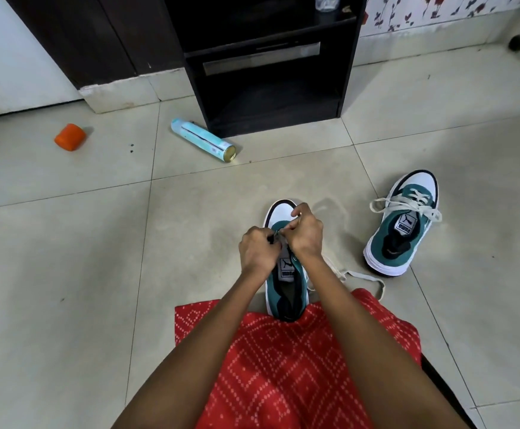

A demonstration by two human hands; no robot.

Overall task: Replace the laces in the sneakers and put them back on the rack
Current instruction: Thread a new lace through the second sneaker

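Floor (67, 243): two sneakers (288, 270) (402, 224); hands (257, 250) (306, 235) pinch lace (363, 276).

Home: tiled floor (67, 243), shoe rack (268, 72)

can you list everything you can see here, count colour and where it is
near sneaker: one, green and white, floor before the lap, under both hands
other sneaker: one, green and white, floor to the right, loosely laced
loose lace: one, off-white, trailing right from the near sneaker
spray can: one, pale blue, lying on its side by the rack
small object: one, orange, floor at left
rack: one, black, against the wall
bottle: one, clear, on a rack shelf
cloth: one, red with white pattern, over the lap
left hand: pinching the loose lace over the near sneaker
right hand: pinching the same lace beside it
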